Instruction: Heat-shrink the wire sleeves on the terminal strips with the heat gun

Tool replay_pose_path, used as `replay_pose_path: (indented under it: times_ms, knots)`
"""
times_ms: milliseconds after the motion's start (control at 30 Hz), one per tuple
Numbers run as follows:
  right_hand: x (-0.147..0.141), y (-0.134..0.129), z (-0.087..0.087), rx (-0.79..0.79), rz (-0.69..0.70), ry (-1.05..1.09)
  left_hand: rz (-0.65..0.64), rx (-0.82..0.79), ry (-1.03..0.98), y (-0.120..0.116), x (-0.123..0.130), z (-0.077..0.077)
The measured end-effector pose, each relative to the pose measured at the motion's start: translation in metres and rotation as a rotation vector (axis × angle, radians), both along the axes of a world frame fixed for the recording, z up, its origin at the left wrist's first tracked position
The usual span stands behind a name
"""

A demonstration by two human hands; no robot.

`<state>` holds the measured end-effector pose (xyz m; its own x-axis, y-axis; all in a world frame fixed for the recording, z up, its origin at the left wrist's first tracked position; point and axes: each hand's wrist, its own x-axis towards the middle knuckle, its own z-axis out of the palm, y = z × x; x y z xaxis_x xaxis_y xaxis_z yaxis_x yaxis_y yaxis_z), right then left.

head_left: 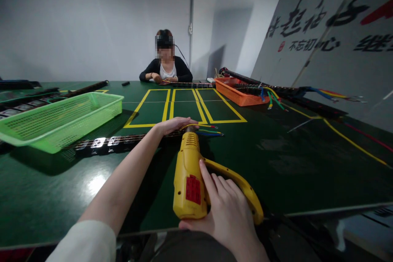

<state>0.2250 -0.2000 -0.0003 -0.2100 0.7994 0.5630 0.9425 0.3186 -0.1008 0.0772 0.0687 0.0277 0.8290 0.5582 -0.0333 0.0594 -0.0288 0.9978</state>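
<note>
A yellow heat gun (188, 172) with a red label lies on its side near the table's front edge, its nozzle pointing away from me. My right hand (225, 204) is wrapped round its body and handle. Beyond the nozzle, my left hand (176, 125) is closed over the end of a dark wire harness (118, 143), which runs left across the table. Yellow, blue and green wires (210, 132) with small metal ends stick out to the right of that hand. The nozzle tip is close to these wires; whether they touch cannot be made out.
On the left stands a green basket (76, 118) with more harnesses behind it. An orange basket (236, 92) and several cables (322, 108) lie at the right. A person (166, 63) sits across the green table (276, 180), which bears yellow tape outlines.
</note>
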Motion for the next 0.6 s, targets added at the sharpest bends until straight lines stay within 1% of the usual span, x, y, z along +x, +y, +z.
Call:
replay_pose_path:
  times_ms: [133, 267, 400, 600]
  knots:
    - [0.007, 0.002, 0.003, 0.029, 0.026, -0.029, -0.004, 0.048, 0.025, -0.007, 0.0, 0.005]
    - [0.018, 0.003, 0.008, 0.033, 0.013, -0.056, -0.006, 0.036, 0.005, -0.007, -0.001, 0.003]
    - [0.034, 0.004, 0.008, 0.052, -0.032, -0.098, -0.028, -0.034, -0.034, -0.004, 0.0, -0.001]
    - [0.064, 0.007, 0.008, 0.105, -0.136, -0.223, -0.049, 0.002, -0.036, -0.003, -0.001, 0.001]
